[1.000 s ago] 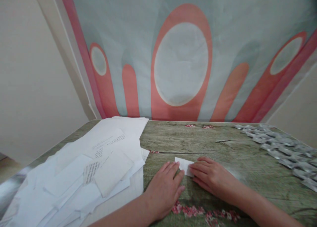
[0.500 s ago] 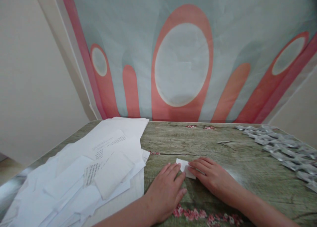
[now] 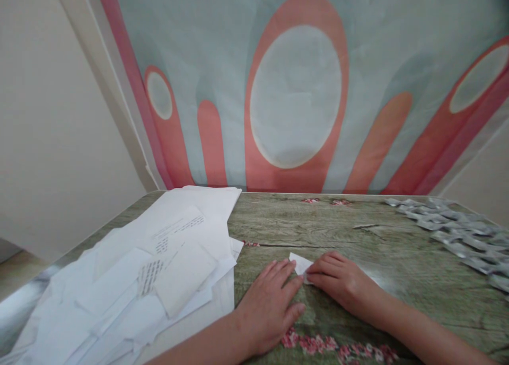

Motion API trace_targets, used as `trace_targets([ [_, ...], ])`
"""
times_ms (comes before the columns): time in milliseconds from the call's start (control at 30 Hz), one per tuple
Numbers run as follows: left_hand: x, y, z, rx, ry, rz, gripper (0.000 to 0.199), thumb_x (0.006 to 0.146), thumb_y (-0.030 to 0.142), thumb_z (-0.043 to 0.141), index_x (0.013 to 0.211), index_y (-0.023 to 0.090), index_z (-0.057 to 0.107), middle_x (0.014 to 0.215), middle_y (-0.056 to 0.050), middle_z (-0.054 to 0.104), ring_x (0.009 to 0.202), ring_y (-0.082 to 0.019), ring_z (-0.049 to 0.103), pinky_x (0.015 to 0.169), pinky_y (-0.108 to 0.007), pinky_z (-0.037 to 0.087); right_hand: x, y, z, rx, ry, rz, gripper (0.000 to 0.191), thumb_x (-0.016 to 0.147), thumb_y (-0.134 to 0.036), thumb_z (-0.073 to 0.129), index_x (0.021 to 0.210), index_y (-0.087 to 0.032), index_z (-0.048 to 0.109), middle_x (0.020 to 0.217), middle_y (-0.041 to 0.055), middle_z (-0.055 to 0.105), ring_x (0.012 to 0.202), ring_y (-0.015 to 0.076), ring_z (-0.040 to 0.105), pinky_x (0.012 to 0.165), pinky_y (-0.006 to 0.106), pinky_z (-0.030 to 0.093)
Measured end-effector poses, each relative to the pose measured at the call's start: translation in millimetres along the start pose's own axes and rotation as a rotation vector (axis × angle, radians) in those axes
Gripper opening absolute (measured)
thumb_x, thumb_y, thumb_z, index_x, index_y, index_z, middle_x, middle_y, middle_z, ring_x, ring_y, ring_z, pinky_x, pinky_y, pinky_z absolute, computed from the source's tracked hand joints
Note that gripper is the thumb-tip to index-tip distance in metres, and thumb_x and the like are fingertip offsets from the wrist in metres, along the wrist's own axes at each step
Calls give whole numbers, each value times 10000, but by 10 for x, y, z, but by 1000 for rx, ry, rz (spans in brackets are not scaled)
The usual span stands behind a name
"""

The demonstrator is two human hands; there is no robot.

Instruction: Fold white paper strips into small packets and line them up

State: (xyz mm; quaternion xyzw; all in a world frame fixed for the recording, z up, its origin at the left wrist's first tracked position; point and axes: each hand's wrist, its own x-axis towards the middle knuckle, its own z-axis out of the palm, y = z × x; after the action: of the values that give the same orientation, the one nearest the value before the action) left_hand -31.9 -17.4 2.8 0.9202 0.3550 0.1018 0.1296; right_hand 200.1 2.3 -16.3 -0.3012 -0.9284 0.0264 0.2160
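A small white piece of paper (image 3: 299,262) lies on the wood-patterned table between my two hands. My left hand (image 3: 270,306) rests flat with its fingers spread, the fingertips touching the paper's left edge. From the right, my right hand (image 3: 342,283) has its fingers pressed together on the paper's lower right part and covers some of it. Beside my left hand, a large heap of white paper sheets and pieces (image 3: 115,285) covers the left side of the table, some with printed text.
Rows of silvery-grey folded pieces (image 3: 457,229) lie on the right side of the table (image 3: 318,224). Behind the far edge hangs a grey-green cloth (image 3: 294,94) with red and orange shapes. A pale wall stands at left.
The fingers of my right hand have drawn closer together over the paper, and less of its lower right part shows. The view has shifted slightly.
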Motion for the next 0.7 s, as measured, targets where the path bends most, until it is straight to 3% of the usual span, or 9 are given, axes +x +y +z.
trace_targets([
  [367, 12, 1, -21, -23, -18, -6, 447, 912, 430, 373, 1314, 235, 389, 1412, -63, 333, 1309, -239, 255, 1088, -448, 204, 6, 79, 26, 470, 43, 430, 148, 858, -290, 527, 795, -220, 642, 922, 37, 576, 866, 164, 557, 778, 290, 444],
  [700, 24, 12, -30, -26, -44, -18, 507, 913, 444, 361, 1371, 237, 289, 1431, -45, 304, 1322, -224, 221, 1102, -430, 176, 48, 49, 62, 472, 73, 576, 136, 826, -268, 540, 725, -202, 604, 918, 42, 523, 862, 171, 533, 779, 304, 427],
])
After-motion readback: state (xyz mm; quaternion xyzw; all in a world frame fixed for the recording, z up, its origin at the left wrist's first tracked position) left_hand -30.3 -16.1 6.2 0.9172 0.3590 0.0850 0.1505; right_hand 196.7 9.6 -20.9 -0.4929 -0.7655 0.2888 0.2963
